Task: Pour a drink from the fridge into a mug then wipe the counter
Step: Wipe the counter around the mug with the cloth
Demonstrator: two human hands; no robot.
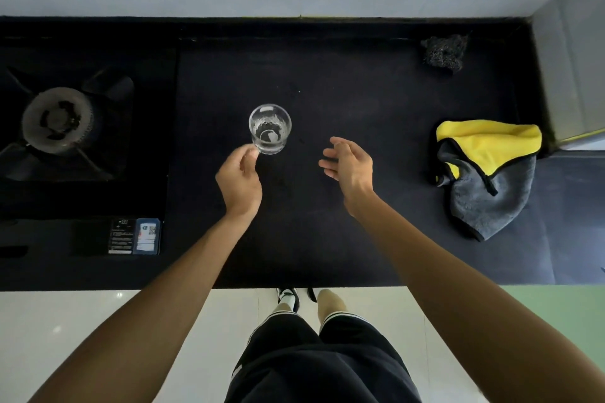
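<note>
Both your hands are over the black countertop (pixel 327 239); your left hand (pixel 238 180) has its fingers curled, tips touching the near-left wall of the clear round drinking glass (pixel 270 128) — whether they pinch it, you cannot tell; the glass stands upright mid-counter. Your right hand (pixel 350 167) hangs just right of it, apart, fingers loosely spread, holding nothing; the yellow-and-grey microfibre cloth (pixel 484 173) lies crumpled well to the right.

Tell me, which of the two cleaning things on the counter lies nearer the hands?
The yellow-and-grey cloth, just right of the right hand. The dark wire scrubber sits much farther back.
</note>
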